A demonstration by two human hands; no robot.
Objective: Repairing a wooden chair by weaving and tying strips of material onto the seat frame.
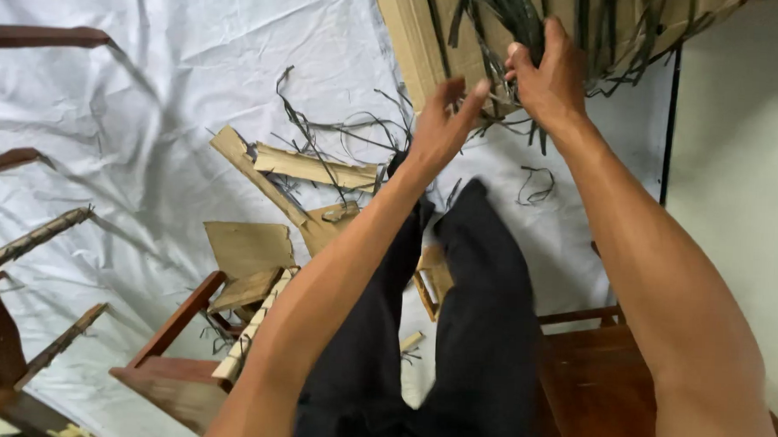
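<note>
Your right hand: raised at the top of the view, fingers clenched round a bundle of dark strips; the bundle hangs against a cardboard sheet that leans in from the upper edge.
Your left hand: just beside the right, a little lower, fingers spread and released; its fingertips touch loose strands at the bottom of the bundle; nothing is held in it.
Your legs: dark trousers, running up the middle of the view beneath both forearms.
White cloth: crumpled, covering the floor; loose dark strips lie scattered on it near the cardboard sheet.
Cardboard scraps: several torn pieces, lying on the cloth left of your legs.
Wooden frames: reddish brown; one at lower left, more pieces at the far left edge, one at lower right beside your right arm.
</note>
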